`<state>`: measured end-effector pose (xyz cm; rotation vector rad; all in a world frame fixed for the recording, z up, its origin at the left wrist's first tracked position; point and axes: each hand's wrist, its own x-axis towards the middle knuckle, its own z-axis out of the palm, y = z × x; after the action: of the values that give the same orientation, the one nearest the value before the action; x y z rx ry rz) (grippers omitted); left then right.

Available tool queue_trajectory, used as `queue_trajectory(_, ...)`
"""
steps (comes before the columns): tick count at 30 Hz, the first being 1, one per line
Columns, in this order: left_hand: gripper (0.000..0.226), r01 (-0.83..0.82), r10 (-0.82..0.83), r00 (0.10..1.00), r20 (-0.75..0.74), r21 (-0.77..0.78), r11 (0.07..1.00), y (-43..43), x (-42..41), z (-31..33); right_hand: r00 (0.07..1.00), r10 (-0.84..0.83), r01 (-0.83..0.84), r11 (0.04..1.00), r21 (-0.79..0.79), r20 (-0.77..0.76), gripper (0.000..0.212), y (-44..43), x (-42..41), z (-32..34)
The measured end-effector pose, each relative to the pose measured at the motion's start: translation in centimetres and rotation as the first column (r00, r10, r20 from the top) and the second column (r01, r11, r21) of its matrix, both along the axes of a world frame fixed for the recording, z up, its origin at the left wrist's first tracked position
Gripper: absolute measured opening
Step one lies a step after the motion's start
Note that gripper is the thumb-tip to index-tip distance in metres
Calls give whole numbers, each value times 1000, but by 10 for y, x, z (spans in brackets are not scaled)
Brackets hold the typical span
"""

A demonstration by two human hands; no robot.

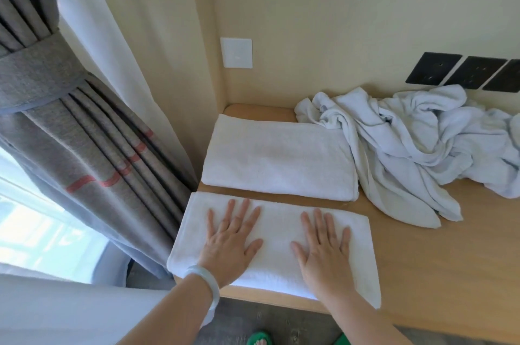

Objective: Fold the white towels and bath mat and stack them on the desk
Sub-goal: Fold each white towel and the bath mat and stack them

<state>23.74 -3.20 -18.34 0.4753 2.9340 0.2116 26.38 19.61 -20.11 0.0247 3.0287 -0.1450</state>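
Note:
A folded white towel (pixel 277 232) lies at the near left edge of the wooden desk (pixel 439 268). My left hand (pixel 229 240) and my right hand (pixel 325 252) both rest flat on it, palms down, fingers spread, gripping nothing. Behind it lies a second folded white towel (pixel 278 160), flat and apart from the first by a narrow strip of desk. To the right at the back sits a crumpled heap of white towels (pixel 410 145), its edge overlapping the second towel's right end.
Grey tied-back curtain (pixel 84 131) and a white sheer hang at the left by the window. A white wall plate (pixel 236 52) and black sockets (pixel 461 72) are on the wall behind the desk. Bare desk surface lies at the right front.

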Motion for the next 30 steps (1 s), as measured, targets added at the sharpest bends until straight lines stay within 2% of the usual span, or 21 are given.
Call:
queue_trajectory(3,65,5,-5,1000,-17,3,1000,-7,0,0,1000,-23,23,1000,-6,6,64,28,8,0)
queue_trajectory(6,64,9,-9,1000,-25,-8,1000,-6,-1,-2,994,-26,31,999,-41,105,66,43,11,3)
queue_trajectory(9,67,4,-4,1000,-7,-40,999,-6,0,-4,992,56,-43,993,-114,117,82,46,3,16)
queue_trajectory(13,67,-10,9,1000,-18,-60,998,21,-14,6,992,-48,76,968,-240,118,95,71,-8,54)
queue_trajectory(19,68,91,-83,975,-204,29,995,131,-56,45,984,-180,168,939,-300,-13,88,167,-34,92)
queue_trajectory(24,66,113,-97,969,-228,59,992,246,-96,56,958,-265,227,936,-267,-113,97,281,-61,107)
queue_trajectory(27,68,154,-138,963,-231,56,986,328,-115,58,947,-315,290,924,-248,-67,100,356,-83,105)
queue_trajectory(30,66,188,-181,965,-191,22,982,412,-122,58,936,-343,317,920,-231,-83,99,420,-102,94)
